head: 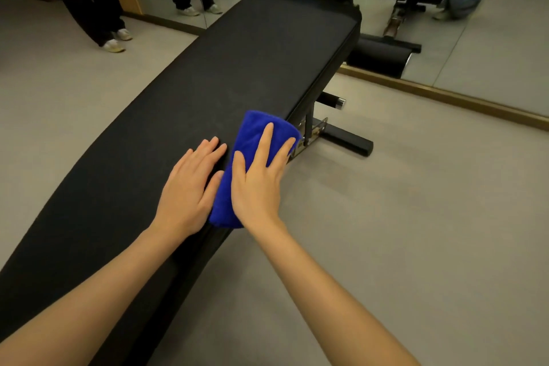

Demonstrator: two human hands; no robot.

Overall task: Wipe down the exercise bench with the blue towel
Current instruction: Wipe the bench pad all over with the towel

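The blue towel (252, 134), folded, is being pressed flat onto the right edge of the bench (237, 62) by the right hand (258, 187), with its fingers straight and spread over the cloth. The left hand (187, 187) is being rested open on the bare pad just beside the towel, its thumb possibly touching the fold. The towel's long axis is lying along the bench's length. Most of the pad is stretching ahead and leftward, so a forward stroke is judged likeliest.
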